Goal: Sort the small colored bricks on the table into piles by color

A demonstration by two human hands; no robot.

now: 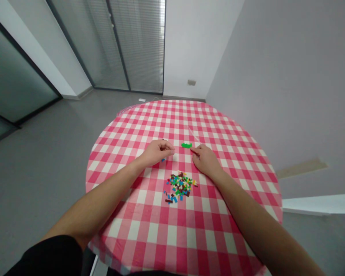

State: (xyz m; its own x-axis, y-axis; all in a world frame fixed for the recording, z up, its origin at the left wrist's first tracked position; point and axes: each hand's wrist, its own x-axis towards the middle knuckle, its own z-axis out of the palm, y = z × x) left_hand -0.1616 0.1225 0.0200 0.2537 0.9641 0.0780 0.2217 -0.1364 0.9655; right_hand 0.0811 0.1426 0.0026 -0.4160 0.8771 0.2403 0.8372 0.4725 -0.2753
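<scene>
Pale walls [290, 69], grey floor [60, 153], dark-framed glass panels [14, 73], blinds [146, 50], round checked-cloth table [161, 234]

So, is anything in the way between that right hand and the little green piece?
Nothing visible is. The right hand has a fingertip at the right end of the green piece, touching it or nearly so. The pile of coloured bricks lies on the near side, and the left hand is to the left.

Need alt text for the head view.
Bare right hand at the right end of an elongated bright green plastic piece, contact unclear; bare left hand half curled to its left. Nearer the viewer, a pile of small multicoloured plastic pieces on a round, red and white checked tablecloth.
</scene>
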